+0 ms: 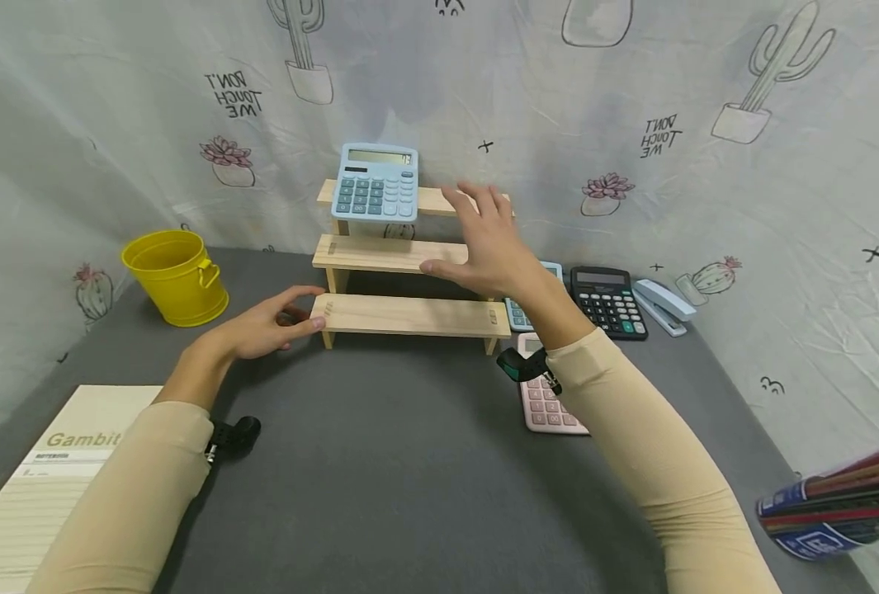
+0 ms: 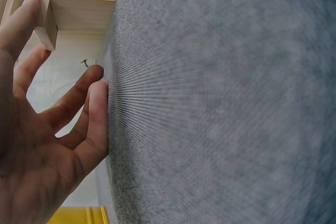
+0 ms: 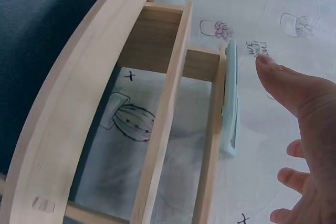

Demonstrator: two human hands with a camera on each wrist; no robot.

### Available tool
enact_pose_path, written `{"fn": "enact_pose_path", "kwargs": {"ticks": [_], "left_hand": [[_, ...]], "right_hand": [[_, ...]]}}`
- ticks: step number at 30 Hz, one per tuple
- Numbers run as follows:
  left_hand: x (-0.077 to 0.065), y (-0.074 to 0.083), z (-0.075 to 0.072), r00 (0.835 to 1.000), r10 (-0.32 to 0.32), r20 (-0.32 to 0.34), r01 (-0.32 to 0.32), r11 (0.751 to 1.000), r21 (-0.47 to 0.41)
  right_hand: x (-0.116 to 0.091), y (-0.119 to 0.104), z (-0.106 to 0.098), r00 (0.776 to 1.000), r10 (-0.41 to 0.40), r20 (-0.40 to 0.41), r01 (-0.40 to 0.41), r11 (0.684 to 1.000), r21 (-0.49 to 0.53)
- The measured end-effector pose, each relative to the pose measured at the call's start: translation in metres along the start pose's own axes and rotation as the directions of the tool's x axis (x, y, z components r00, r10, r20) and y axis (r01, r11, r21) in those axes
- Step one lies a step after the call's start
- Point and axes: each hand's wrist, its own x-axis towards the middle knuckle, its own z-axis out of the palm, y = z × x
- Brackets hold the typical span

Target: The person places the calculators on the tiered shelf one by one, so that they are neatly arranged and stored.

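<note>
A three-tier wooden shelf [image 1: 417,315] stands at the back of the table. My left hand [image 1: 271,322] is at the left end of its lowest step, thumb and index finger pinching the board's corner; the other fingers are loosely bent in the left wrist view. A light blue calculator [image 1: 376,183] leans upright on the top tier, toward the left. Over the right side of the shelf my right hand [image 1: 491,239] is spread and holds nothing. In the right wrist view its thumb points toward the blue calculator [image 3: 230,98], apart from it.
Right of the shelf lie a pink calculator [image 1: 546,408], a black calculator [image 1: 610,301], another blue calculator [image 1: 517,316] partly hidden, and a blue stapler [image 1: 663,305]. A pencil holder [image 1: 818,528] is at far right. A yellow bucket [image 1: 175,280] and notebook [image 1: 53,478] are left.
</note>
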Motion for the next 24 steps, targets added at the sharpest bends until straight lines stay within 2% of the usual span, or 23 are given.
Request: {"fn": "enact_pose_path", "kwargs": {"ticks": [7,14,19,24], "left_hand": [[0.0,0.001,0.002,1.0,-0.013,0.003,0.013,1.0,-0.008],[0.001,0.005,-0.001,1.0,-0.004,0.016,0.004,1.0,-0.009],[0.001,0.005,-0.001,1.0,0.009,0.009,-0.009,1.0,-0.008],[0.0,0.002,0.001,1.0,-0.008,0.008,0.008,1.0,-0.003]], "right_hand": [[-0.024,0.009,-0.005,1.0,-0.011,-0.017,0.01,0.999,-0.033],[-0.056,0.026,-0.01,1.0,0.016,-0.015,-0.016,1.0,-0.003],[-0.075,0.04,-0.006,0.999,0.018,-0.026,-0.018,1.0,0.0],[-0.092,0.05,0.001,0.999,0.045,-0.005,-0.045,0.999,0.008]]}}
